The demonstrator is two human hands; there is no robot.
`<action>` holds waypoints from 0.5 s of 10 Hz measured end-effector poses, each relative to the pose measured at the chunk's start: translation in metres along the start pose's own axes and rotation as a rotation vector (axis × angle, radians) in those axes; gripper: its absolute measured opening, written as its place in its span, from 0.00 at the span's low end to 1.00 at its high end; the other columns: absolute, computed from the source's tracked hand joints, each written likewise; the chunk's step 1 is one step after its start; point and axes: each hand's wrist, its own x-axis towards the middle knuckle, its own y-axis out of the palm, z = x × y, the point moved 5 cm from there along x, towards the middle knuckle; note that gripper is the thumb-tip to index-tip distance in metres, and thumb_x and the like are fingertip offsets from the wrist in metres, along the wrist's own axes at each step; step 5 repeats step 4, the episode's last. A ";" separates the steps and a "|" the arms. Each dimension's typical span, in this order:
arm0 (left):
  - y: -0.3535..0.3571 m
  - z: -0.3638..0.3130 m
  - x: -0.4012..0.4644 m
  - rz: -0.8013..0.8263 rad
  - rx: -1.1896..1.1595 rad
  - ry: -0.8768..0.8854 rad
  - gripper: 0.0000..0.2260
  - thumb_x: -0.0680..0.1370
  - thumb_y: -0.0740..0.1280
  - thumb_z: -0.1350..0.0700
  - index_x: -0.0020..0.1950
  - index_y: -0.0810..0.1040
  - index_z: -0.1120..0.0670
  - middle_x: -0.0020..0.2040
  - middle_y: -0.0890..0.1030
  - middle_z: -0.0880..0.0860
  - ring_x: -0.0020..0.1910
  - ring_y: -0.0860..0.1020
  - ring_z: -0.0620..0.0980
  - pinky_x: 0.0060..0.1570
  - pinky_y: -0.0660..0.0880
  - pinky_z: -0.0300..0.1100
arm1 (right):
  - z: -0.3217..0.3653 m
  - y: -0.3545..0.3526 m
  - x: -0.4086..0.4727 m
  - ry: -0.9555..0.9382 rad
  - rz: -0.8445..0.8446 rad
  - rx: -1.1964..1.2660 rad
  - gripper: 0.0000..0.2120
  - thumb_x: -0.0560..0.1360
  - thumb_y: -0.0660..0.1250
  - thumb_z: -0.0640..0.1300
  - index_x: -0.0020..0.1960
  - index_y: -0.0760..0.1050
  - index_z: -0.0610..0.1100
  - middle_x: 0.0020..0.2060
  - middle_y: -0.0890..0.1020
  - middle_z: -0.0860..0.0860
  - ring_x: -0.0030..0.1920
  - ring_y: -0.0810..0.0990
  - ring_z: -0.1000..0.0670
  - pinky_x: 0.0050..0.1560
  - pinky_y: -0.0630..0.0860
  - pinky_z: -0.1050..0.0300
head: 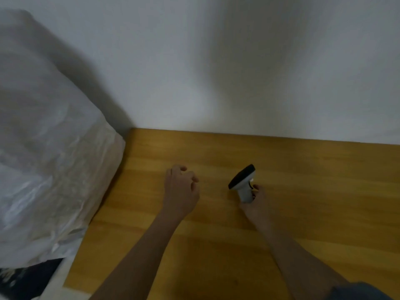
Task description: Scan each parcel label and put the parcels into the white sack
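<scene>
No parcel shows anywhere in view; the white sack (pixel 43 148) bulks at the left of the frame, beside the bench (pixel 303 180). At centre, the right hand (pixel 256 202) grips the scanner (pixel 243 182) by its handle. The left hand (pixel 179 189) hovers loosely curled, holding nothing. Probably between parcels: next, it must fetch one.

light: dim, warm indoor | shadows: broad soft shadow on the wall (pixel 249 61) upper centre, darker wedge behind the white sack (pixel 43 148) at left, faint pool on the table (pixel 303 169) near bottom centre | glare: mild sheen on sack folds | blur: soft overall, sack smeared | distortion: wide-angle bend at edges
</scene>
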 end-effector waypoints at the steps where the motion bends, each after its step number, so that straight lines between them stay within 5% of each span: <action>1: 0.000 0.007 -0.003 -0.003 0.001 -0.012 0.06 0.76 0.66 0.61 0.50 0.82 0.57 0.61 0.73 0.58 0.62 0.69 0.56 0.60 0.66 0.47 | -0.008 0.007 0.006 0.012 0.036 -0.048 0.37 0.73 0.73 0.35 0.77 0.58 0.42 0.71 0.70 0.43 0.64 0.75 0.42 0.53 0.77 0.50; 5: -0.012 0.009 -0.003 -0.020 0.006 0.010 0.07 0.76 0.66 0.61 0.51 0.82 0.56 0.62 0.73 0.58 0.63 0.68 0.57 0.60 0.66 0.47 | -0.010 0.003 0.013 0.128 0.017 -0.198 0.31 0.76 0.68 0.37 0.76 0.59 0.39 0.68 0.71 0.42 0.62 0.75 0.42 0.51 0.76 0.51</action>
